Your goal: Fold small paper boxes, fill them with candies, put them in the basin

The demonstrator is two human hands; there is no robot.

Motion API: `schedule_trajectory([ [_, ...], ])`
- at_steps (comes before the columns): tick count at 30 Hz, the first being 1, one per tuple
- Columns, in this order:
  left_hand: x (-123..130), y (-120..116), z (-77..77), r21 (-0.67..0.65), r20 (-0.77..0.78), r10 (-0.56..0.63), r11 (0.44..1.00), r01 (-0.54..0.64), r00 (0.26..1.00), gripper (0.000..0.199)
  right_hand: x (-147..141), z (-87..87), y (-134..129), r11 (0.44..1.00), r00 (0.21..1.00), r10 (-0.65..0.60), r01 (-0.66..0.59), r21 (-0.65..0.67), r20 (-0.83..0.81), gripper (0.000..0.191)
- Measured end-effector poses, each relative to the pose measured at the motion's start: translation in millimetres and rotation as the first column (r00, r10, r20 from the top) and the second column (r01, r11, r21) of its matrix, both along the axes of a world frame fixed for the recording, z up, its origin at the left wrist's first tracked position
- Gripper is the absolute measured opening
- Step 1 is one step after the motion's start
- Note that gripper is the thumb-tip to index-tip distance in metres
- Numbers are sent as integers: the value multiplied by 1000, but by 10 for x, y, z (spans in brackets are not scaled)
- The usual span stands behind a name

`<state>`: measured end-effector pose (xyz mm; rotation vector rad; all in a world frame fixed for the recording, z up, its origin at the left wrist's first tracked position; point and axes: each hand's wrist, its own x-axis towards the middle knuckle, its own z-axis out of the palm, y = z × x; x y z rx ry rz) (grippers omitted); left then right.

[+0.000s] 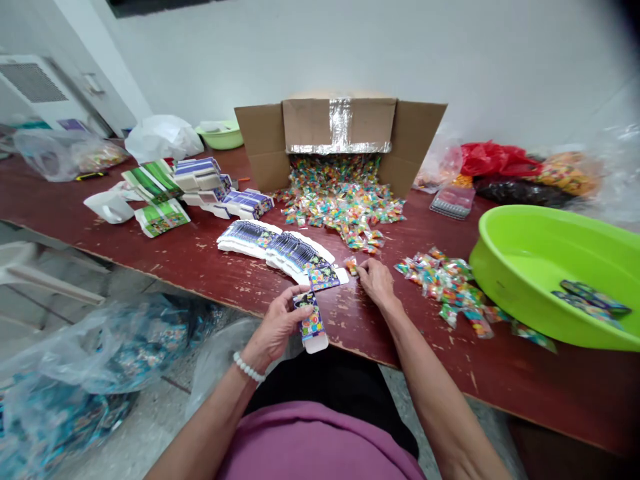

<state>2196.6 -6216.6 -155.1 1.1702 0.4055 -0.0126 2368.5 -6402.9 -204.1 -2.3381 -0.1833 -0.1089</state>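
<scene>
My left hand (pixel 283 320), with a beaded bracelet on its wrist, grips a small printed carton (pixel 313 324) by its sides, above the table's front edge. A white end flap of the carton sticks out toward me. My right hand (pixel 376 283) is closed at the fingertips on a small clear packet of colourful sweets (pixel 351 265), low over the table. Just beyond the left hand, a fanned row of flat printed cartons (pixel 295 253) lies on the red table (pixel 360 320).
Behind, a cardboard box (pixel 265 150) on its side spills sweet packets (pixel 345 207). Another loose pile (pixel 450 283) lies right, beside a green basin (pixel 540 300) holding several filled cartons. Bundled carton stacks (pixel 200 183) stand at left. Plastic bags of blue packets (pixel 135 353) lie on the floor.
</scene>
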Motion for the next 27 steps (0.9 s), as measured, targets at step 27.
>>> schedule_trajectory([
  [27,-85,-241,-88,-11,77,-446,894,448,892,49,-1069,598,13,758,850,516,-510,406,104,28],
])
